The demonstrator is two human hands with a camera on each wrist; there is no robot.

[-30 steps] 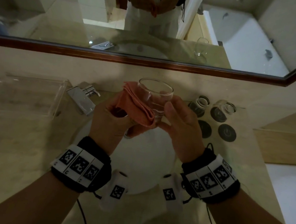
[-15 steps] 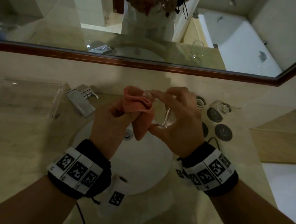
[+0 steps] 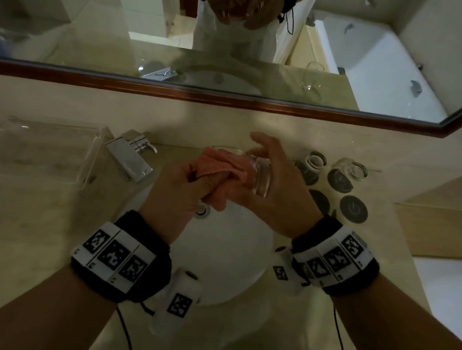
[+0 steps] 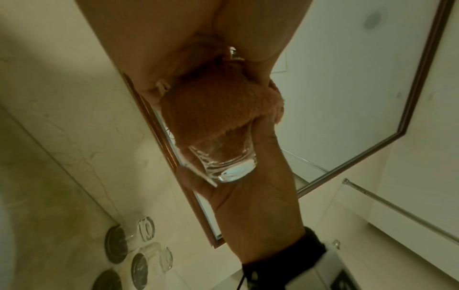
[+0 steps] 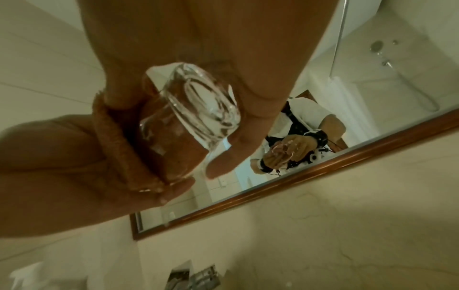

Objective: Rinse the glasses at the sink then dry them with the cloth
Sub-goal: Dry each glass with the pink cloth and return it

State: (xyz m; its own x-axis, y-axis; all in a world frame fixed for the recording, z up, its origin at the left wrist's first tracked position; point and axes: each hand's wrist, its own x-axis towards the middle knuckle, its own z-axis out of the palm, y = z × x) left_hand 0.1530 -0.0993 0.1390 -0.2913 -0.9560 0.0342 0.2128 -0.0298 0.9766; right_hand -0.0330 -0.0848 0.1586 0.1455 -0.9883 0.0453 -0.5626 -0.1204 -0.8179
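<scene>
Over sink [image 3: 236,245], glass [image 3: 261,174], cloth [image 3: 219,166] inside

My head camera looks steeply down over the counter [image 3: 46,217] toward its back edge and the mirror [image 3: 340,46]. My left wrist camera looks up along my palm, close to the glass [image 4: 226,157]. My right wrist camera sits nearer still to the glass [image 5: 188,109], facing the mirror [image 5: 372,88]. All three share it.
</scene>
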